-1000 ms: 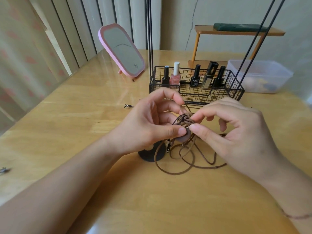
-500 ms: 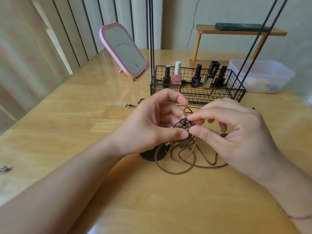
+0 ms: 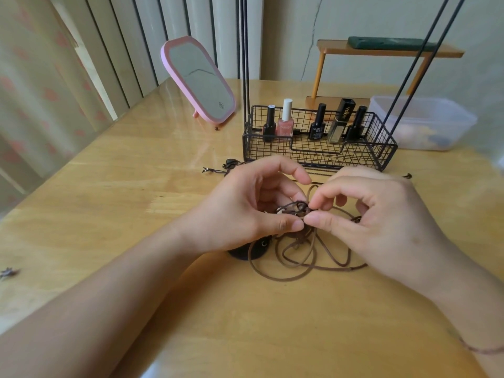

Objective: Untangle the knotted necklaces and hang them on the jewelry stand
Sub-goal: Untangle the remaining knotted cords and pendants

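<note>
Both hands are working at mid-table: the left hand [image 3: 245, 211] is pinching the knot [image 3: 296, 209] of the brown cord necklaces [image 3: 300, 257] between thumb and curled fingers, and the right hand [image 3: 381, 222] is pinching the same knot from the other side with thumb and forefinger. Loose cord loops are trailing onto the wooden table [image 3: 109, 214] just below the hands, partly lying over a dark round base [image 3: 246, 253]. Behind the hands, a black wire basket [image 3: 319, 151] with tall black rods is holding five nail polish bottles [image 3: 285, 124]. A pink mirror [image 3: 197, 80] is leaning at back left; a clear plastic box [image 3: 425, 124] and a small wooden shelf [image 3: 381, 50] are sitting at back right.
</note>
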### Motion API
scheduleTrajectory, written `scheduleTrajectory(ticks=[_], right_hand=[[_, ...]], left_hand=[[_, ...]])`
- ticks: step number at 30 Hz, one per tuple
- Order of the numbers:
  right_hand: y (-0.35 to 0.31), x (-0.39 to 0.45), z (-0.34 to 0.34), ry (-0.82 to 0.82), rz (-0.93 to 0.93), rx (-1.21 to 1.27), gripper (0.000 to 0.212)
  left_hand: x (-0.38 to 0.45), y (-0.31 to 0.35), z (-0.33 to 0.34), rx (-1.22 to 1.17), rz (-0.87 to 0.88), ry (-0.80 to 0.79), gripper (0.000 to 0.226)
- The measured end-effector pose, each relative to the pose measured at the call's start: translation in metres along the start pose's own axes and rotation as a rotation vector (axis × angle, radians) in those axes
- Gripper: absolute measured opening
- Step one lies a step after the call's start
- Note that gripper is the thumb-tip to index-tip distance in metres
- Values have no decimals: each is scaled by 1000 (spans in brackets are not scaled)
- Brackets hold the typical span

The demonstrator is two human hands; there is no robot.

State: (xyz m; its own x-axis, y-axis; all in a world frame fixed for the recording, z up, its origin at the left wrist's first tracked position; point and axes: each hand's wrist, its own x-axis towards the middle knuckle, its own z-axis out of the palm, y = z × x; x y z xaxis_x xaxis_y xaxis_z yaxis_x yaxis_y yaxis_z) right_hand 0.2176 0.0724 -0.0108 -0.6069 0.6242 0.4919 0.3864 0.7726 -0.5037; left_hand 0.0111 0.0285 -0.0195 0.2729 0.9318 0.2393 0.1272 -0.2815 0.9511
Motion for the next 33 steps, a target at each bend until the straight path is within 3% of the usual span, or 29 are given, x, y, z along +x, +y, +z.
scheduleTrajectory(ticks=[5,11,16,22,25,33], right_hand=[[-4,-1,-1,-30,23,-17,18],[-4,-2,1,-40,60,-89,10],[-6,-2,0,6,-5,-112,6],[-8,-3,3,-22,-51,-43,8],[-8,-3,3,-43,-71,-102,7],[-9,-2,0,155,-49,-22,10]], left_hand=[[0,-1,-1,-10,13,-6,43],[0,-2,-1,-15,24,-5,44],[0,-2,0,48,38,42,27],[1,-6,-1,85,74,120,23],[3,-7,-3,-9,70,139,24],[2,-3,-2,-135,112,50,33]])
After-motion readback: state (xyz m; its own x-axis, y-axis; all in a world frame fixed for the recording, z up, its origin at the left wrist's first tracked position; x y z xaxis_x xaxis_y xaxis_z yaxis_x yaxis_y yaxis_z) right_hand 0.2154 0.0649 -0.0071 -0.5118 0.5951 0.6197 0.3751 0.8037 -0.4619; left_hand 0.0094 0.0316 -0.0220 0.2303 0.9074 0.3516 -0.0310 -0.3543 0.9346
